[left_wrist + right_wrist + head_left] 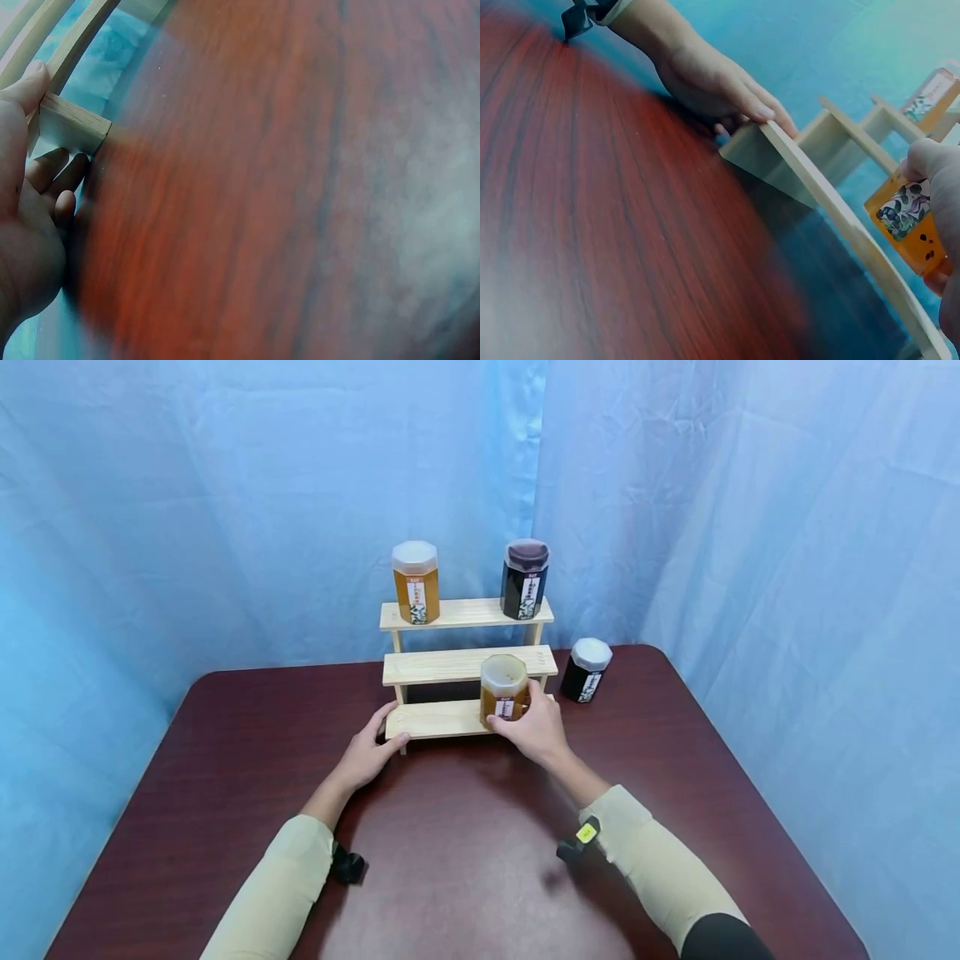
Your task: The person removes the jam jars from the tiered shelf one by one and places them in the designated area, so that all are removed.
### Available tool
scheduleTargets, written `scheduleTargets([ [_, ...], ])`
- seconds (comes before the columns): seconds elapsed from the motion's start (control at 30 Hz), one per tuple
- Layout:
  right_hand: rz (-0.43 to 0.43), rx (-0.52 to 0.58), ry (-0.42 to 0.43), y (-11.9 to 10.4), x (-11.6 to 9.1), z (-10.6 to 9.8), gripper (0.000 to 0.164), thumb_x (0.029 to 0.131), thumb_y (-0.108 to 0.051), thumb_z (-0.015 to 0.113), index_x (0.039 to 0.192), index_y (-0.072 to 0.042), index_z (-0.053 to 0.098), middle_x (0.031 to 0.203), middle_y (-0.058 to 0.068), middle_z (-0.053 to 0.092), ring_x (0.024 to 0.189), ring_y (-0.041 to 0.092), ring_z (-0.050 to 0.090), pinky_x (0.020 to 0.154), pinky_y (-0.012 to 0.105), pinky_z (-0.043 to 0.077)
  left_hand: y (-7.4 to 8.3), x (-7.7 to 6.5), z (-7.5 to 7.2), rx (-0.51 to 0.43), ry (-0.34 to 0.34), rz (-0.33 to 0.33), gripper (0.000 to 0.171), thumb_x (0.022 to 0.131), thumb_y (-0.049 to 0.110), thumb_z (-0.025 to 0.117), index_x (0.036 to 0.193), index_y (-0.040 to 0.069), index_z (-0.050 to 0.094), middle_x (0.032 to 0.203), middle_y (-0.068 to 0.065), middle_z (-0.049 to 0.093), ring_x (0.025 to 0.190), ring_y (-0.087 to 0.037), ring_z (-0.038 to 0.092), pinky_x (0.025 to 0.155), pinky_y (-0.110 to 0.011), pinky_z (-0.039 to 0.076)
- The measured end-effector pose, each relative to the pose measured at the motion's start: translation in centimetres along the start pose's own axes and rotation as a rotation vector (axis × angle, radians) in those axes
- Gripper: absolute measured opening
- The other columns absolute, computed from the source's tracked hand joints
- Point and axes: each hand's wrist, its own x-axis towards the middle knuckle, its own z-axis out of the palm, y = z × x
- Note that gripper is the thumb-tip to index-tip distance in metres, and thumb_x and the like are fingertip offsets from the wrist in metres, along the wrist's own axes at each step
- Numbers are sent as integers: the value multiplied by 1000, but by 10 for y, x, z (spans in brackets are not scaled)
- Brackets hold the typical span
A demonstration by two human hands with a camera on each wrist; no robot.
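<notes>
Amber jar (497,693) pinched in the right hand (538,727): thumb low across its front, other fingers curled round its right side. Jar is upright, pale lid clear above the fingertips, sitting at the right part of the wooden shelf (442,667), bottom tier level; can't tell if its base touches the board. Left hand (365,756) grips the left end of that same tier: thumb at the front corner, other fingers round the outer side by the leg, well apart from the jar

Further out: top tier carries the white-lidded honey-coloured jar (417,597) at left and the purple-lidded dark jar (522,587) at right, both upright, labels forward. White-lidded dark jar (583,678) stands on the reddish-brown table (465,852), just right of the shelf near the back edge. Pale sleeves (273,881) on both forearms, black wrist unit (347,865) on each. Light blue curtain (285,510) behind and at both sides
</notes>
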Motion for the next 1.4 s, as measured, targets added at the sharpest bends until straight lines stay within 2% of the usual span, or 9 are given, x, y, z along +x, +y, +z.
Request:
scheduleTargets([
  [0.43, 44, -43, 35, 32, 5, -64, 73, 75, -34, 87, 131, -2, 52, 120, 18, 65, 104, 32, 63, 84, 50, 53, -3, 1, 0, -13, 0, 4, 74, 97, 48, 66, 159, 29, 30, 156, -11, 43, 142, -29, 39, 111, -54, 30],
  [0.77, 131, -113, 69, 67, 9, -116, 77, 79, -36, 85, 138, -2, 48, 127, 19, 61, 111, 35, 60, 90, 53, 50, 0, 0, -2, 12, -1, -1, 74, 98, 46, 65, 160, 27, 28, 157, -13, 41, 142, -32, 39, 111, -55, 30],
  [1.03, 186, -112, -3, 97, 21, -158, 83, 83, -42, 82, 144, -4, 40, 131, 19, 55, 113, 36, 55, 89, 54, 49, 0, 2, 0, 5, -3, 8, 75, 98, 47, 65, 161, 26, 28, 157, -14, 41, 142, -32, 39, 110, -56, 30],
  [1.2, 204, -108, -63, 117, 34, -170, 86, 85, -44, 80, 146, -1, 36, 134, 22, 51, 117, 39, 53, 91, 57, 48, 0, 1, -2, 1, 2, -6, 75, 98, 48, 65, 160, 29, 28, 157, -13, 41, 142, -32, 39, 109, -55, 31],
  [1.4, 182, -128, -90, 144, 53, -176, 75, 87, -25, 81, 142, 5, 40, 133, 26, 51, 117, 42, 53, 93, 57, 46, 2, -1, -2, 12, -14, -5, 76, 97, 49, 64, 161, 27, 28, 157, -16, 40, 142, -34, 39, 108, -57, 33],
])
